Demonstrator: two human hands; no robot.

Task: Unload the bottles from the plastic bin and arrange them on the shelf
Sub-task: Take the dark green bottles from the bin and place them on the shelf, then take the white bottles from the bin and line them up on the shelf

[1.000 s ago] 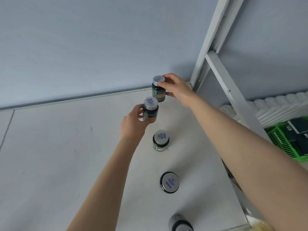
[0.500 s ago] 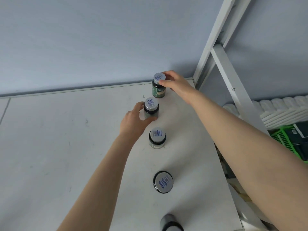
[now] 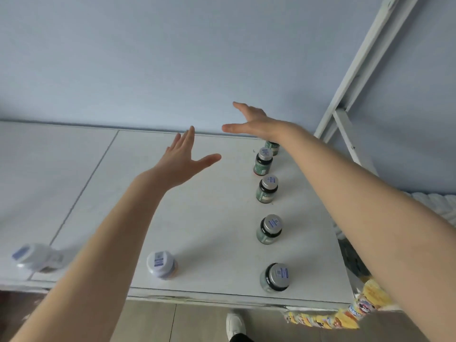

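1. Pale blue wall (image 3: 172,58) fills the background.
2. White metal frame post (image 3: 365,53) slants up at right, with a brace (image 3: 345,134) below it.
3. Tiled floor (image 3: 197,324) below; white shoe (image 3: 235,323) on it.
4. Colourful yellow printed fabric (image 3: 345,317) at lower right, detail unclear.

A plain pale blue painted wall (image 3: 153,58) fills the upper part of the view, evenly lit by soft light with no hard shadows. Right of this wall, a white metal upright frame (image 3: 355,70) with a slanted brace leans across the corner. Below the wall, past the near edge of the white surface, lies a grey-beige tiled floor (image 3: 197,324) with a dark seam. Further right of the floor patch, a strip of yellow cartoon-printed fabric (image 3: 328,319) hangs along the lower edge.
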